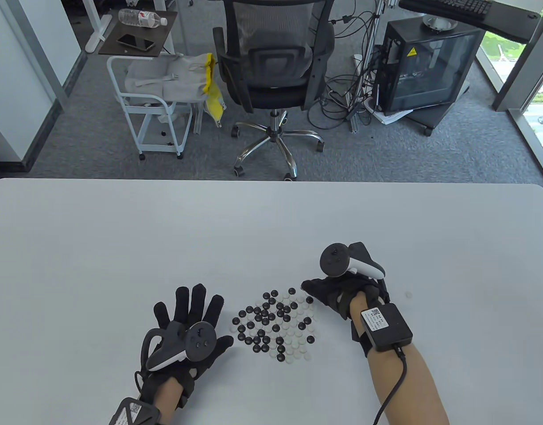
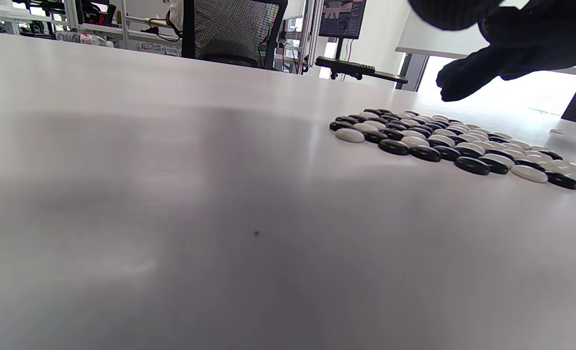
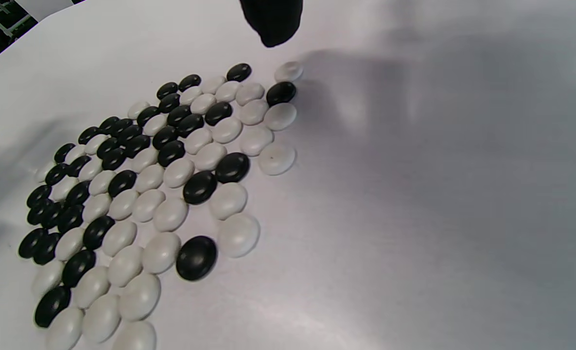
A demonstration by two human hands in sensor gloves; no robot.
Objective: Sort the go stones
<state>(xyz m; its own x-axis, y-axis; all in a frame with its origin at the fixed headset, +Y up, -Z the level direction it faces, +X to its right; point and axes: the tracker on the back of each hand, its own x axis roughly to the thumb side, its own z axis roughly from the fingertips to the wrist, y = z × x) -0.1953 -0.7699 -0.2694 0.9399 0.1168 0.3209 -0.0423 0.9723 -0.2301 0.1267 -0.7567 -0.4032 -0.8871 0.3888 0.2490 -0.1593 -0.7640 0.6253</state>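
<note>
Dozens of black and white Go stones (image 1: 275, 326) lay mixed in one flat patch on the white counter (image 1: 271, 221), between the two gloved hands, with a lone white stone (image 1: 408, 294) set well apart to the right, likely the start of a white group. The left hand (image 1: 188, 323) rested flat beside the patch, its grip released and fingers spread, apparently waiting its turn. The right hand (image 1: 338, 292) reached over the patch's far right edge with curled fingers; whether its grip held a stone could not be told.

A white table (image 1: 271, 221) carries a flat patch of mixed black and white Go stones (image 1: 276, 325), one white stone (image 1: 408, 294) apart.
</note>
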